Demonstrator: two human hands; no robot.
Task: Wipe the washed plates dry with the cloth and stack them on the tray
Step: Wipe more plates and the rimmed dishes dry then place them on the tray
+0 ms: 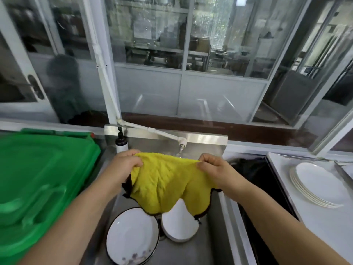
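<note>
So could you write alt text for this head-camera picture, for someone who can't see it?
Both hands, left and right, hold a yellow cloth stretched over a steel sink with white plates in it. More plates are stacked on the right; a green bin stands left.

Ahead of me, white-framed glass partition [191, 44] fills upper frame, steel shelving [152, 52] dim behind it. Steel sink [214, 236] lower centre. Green bin lid [44, 169] lower left. White counter [315, 222] right.
</note>
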